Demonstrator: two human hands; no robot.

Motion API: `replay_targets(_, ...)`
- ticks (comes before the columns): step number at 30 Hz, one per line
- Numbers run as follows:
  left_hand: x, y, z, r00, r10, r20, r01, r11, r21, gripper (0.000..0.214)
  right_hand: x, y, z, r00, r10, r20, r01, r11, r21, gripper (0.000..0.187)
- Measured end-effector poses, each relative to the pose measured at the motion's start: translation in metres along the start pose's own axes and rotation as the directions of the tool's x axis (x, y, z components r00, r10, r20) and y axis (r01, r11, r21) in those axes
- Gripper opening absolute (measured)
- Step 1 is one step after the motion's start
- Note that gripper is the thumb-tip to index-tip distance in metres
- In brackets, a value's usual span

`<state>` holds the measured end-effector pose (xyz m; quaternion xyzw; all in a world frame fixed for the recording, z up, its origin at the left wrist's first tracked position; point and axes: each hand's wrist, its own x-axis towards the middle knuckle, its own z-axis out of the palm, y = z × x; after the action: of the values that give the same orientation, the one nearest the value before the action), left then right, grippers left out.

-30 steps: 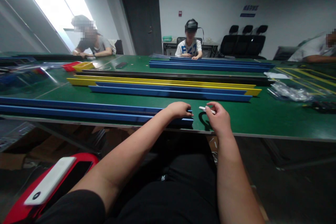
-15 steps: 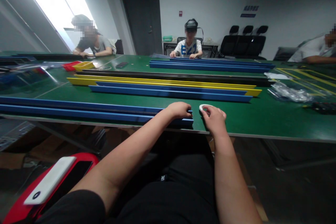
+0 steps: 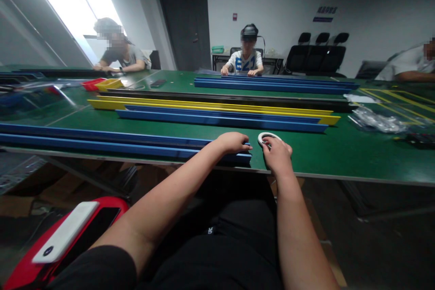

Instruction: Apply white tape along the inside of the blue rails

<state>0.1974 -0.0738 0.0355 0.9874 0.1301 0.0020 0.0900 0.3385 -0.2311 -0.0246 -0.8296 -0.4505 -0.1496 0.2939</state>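
Observation:
A long blue channel (image 3: 102, 143) lies along the near edge of the green table, its right end under my left hand (image 3: 234, 142). The fingers of that hand are curled at the channel's end, and their tips are partly hidden. Just to the right, my right hand (image 3: 278, 154) pinches the near side of a white roll of tape (image 3: 263, 137). The ring shows its open middle at the thumb and fingers, low over the table. I cannot make out any strip of tape between the two hands.
Beyond my hands lie another blue channel (image 3: 217, 120), a yellow channel (image 3: 98, 104) and a black channel (image 3: 163, 95). More blue channels (image 3: 272, 87) lie before a person (image 3: 246, 61) opposite. Clear plastic wrapping (image 3: 380, 121) is at the right. Red (image 3: 93, 84) and yellow trays (image 3: 109, 84) stand left.
My right hand has shifted slightly and more of the tape roll's ring shows. My left thumb sticks out a little further past the channel's end. The channels lie as before.

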Motion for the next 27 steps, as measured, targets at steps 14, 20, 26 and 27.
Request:
replay_targets(14, 0.0007, -0.0026, 0.0025, 0.999, 0.043, -0.018, -0.043, 0.999, 0.002, 0.046, -0.0025, -0.0058, -0.0034, 0.999, 0.041, 0.008, -0.04, 0.995, -0.092, 0.028)
replay_targets(20, 0.0016, -0.0023, 0.0029, 1.0, 0.013, -0.013, -0.013, 1.0, 0.006, 0.048, -0.0038, -0.0077, -0.0033, 0.995, 0.091, 0.041, -0.083, 0.983, -0.163, 0.03)
replay_targets(26, 0.0001, -0.0009, 0.0013, 1.0, -0.011, -0.001, 0.011, 1.0, 0.011, 0.049, -0.0041, -0.0084, -0.0056, 0.992, 0.1, 0.078, -0.087, 0.983, -0.164, 0.026)
replay_targets(27, -0.0002, -0.0006, 0.001, 1.0, -0.011, 0.0, 0.011, 1.0, 0.011, 0.049, -0.0041, -0.0082, -0.0061, 0.992, 0.097, 0.081, -0.083, 0.984, -0.157, 0.025)
